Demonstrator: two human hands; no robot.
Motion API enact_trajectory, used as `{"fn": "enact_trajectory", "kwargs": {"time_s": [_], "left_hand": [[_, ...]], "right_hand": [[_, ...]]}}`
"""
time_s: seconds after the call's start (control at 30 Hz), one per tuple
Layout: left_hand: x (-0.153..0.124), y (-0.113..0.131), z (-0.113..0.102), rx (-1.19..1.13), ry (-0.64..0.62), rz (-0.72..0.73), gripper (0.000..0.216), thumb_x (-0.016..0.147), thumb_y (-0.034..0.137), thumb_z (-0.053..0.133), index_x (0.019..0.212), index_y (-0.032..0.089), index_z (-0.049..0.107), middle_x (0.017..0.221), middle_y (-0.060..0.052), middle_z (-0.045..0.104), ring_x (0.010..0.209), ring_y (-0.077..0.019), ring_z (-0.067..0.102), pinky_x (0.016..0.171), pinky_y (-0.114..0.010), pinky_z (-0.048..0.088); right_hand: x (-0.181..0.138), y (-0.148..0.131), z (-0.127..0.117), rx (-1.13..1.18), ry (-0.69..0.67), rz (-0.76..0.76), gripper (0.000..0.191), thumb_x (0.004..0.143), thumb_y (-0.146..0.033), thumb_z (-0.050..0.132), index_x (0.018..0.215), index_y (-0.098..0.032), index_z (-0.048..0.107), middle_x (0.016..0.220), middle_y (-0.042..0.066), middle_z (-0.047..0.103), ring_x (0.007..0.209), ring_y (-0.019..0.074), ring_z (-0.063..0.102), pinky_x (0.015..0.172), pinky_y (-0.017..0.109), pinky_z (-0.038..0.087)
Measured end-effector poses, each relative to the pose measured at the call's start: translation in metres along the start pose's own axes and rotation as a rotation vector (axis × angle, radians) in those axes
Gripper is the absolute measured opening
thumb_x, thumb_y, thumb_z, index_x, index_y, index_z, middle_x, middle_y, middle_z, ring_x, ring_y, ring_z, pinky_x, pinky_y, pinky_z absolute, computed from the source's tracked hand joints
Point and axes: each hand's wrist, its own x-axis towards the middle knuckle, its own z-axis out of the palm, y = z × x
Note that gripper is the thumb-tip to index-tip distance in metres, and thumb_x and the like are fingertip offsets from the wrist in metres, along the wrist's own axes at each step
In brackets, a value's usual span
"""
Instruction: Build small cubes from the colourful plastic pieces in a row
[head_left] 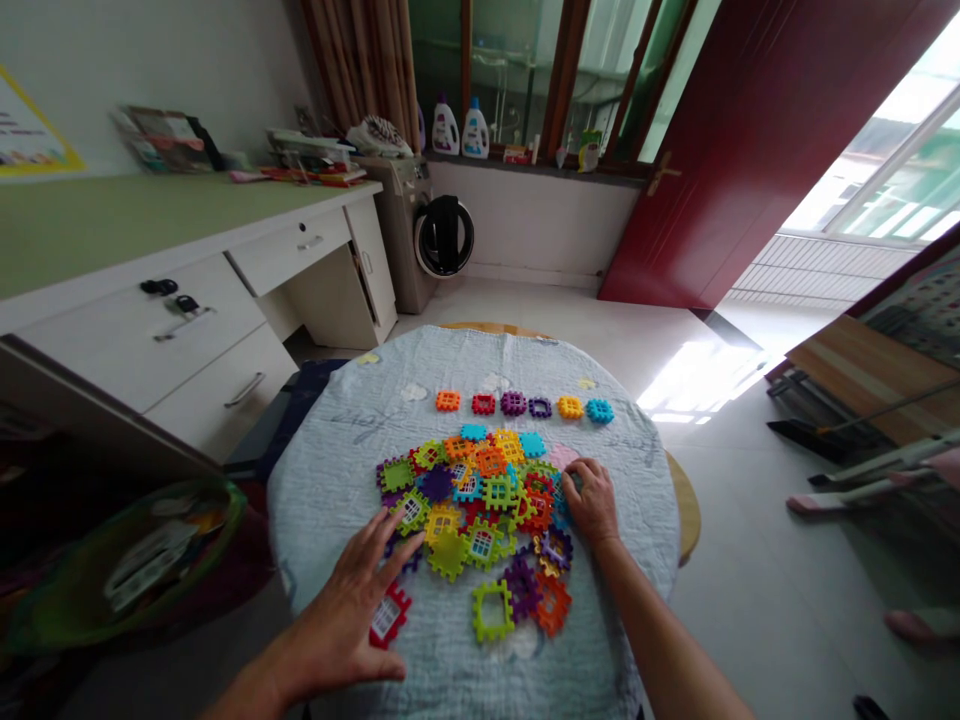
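A heap of colourful plastic interlocking tiles (pixel 480 495) lies on a round table covered with a pale blue quilted cloth (pixel 352 430). Beyond the heap, several single tiles (pixel 525 405) stand in a row. My left hand (pixel 352 605) is spread flat on the cloth at the heap's near left edge, fingers apart, next to a red tile (pixel 390 615). My right hand (pixel 592 498) rests on the heap's right side with fingers curled over tiles there; what they grip is hidden.
A white desk with drawers (pixel 195 310) stands to the left, a green basket (pixel 112 565) sits at the lower left. A washing machine (pixel 442 235) and a red door (pixel 750 150) are at the back. Someone's feet (pixel 825 500) show at the right.
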Motion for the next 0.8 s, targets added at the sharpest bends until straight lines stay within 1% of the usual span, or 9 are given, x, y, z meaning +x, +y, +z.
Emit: {"fn": "enact_trajectory", "kwargs": {"time_s": [0.03,0.1,0.2,0.33,0.43,0.53,0.63,0.73,0.8], "left_hand": [[-0.004,0.003,0.004,0.018,0.007,0.009,0.123,0.048,0.07,0.078,0.152,0.038,0.021,0.163,-0.009,0.01,0.143,-0.046,0.021,0.11,-0.061,0.033],[-0.005,0.006,0.009,0.048,0.043,0.019,0.11,0.06,0.066,0.074,0.152,0.037,0.02,0.162,-0.008,0.011,0.142,-0.0437,0.024,0.11,-0.058,0.034],[0.006,0.002,0.01,0.085,0.117,0.031,0.088,0.078,0.059,0.064,0.152,0.037,0.022,0.161,-0.006,0.017,0.142,-0.0385,0.028,0.113,-0.054,0.034],[0.024,-0.01,0.006,0.062,0.212,0.033,0.08,0.082,0.059,0.058,0.151,0.034,0.026,0.158,-0.008,0.026,0.141,-0.0352,0.031,0.114,-0.051,0.032],[0.039,-0.024,0.001,-0.013,0.289,-0.059,0.064,0.089,0.055,0.049,0.146,0.03,0.036,0.155,-0.008,0.03,0.141,-0.0318,0.032,0.115,-0.048,0.032],[0.061,-0.046,-0.003,-0.069,0.389,-0.202,0.051,0.094,0.051,0.039,0.137,0.024,0.048,0.148,-0.011,0.04,0.138,-0.0286,0.038,0.115,-0.047,0.033],[0.085,-0.067,-0.002,-0.08,0.475,-0.299,0.05,0.093,0.054,0.037,0.121,0.019,0.059,0.133,-0.014,0.053,0.129,-0.0296,0.047,0.111,-0.049,0.037],[0.099,-0.078,0.002,-0.081,0.484,-0.364,0.049,0.092,0.056,0.037,0.111,0.019,0.064,0.122,-0.013,0.061,0.12,-0.0291,0.054,0.107,-0.049,0.041],[0.101,-0.078,0.005,-0.093,0.479,-0.385,0.046,0.092,0.054,0.038,0.106,0.02,0.065,0.117,-0.011,0.065,0.116,-0.0277,0.057,0.105,-0.047,0.042]], "right_hand": [[0.0,0.0,0.0,0.0,0.0,-0.002,0.018,0.088,-0.033,0.05,0.085,-0.021,0.064,0.095,0.006,0.063,0.094,0.0214,0.053,0.09,0.036,0.039],[0.0,0.0,0.0,0.0,0.003,-0.007,0.019,0.088,-0.034,0.05,0.085,-0.022,0.064,0.095,0.006,0.063,0.094,0.0214,0.053,0.089,0.036,0.039],[-0.001,-0.001,0.0,0.004,0.011,-0.012,0.019,0.087,-0.034,0.05,0.085,-0.022,0.064,0.096,0.006,0.063,0.094,0.0213,0.053,0.089,0.036,0.04],[-0.003,0.0,0.0,0.036,0.008,-0.008,0.02,0.087,-0.036,0.05,0.085,-0.022,0.065,0.098,0.006,0.064,0.096,0.0218,0.054,0.091,0.037,0.039],[0.001,0.002,-0.003,0.124,-0.01,0.029,0.023,0.086,-0.038,0.05,0.084,-0.022,0.066,0.096,0.007,0.065,0.095,0.0224,0.056,0.091,0.037,0.041],[0.012,-0.004,-0.008,0.228,-0.016,0.101,0.025,0.085,-0.039,0.048,0.082,-0.021,0.066,0.092,0.007,0.066,0.09,0.0224,0.059,0.085,0.036,0.043],[0.03,-0.031,-0.008,0.251,-0.054,0.036,0.022,0.084,-0.034,0.049,0.086,-0.021,0.066,0.095,0.006,0.069,0.095,0.023,0.059,0.089,0.037,0.043],[0.049,-0.075,0.003,0.235,-0.185,-0.121,0.019,0.084,-0.028,0.05,0.09,-0.023,0.068,0.097,0.005,0.07,0.097,0.0217,0.06,0.092,0.036,0.042],[0.059,-0.104,0.016,0.214,-0.273,-0.24,0.023,0.083,-0.025,0.052,0.099,-0.023,0.068,0.107,0.006,0.069,0.104,0.0219,0.058,0.095,0.036,0.041]]}}
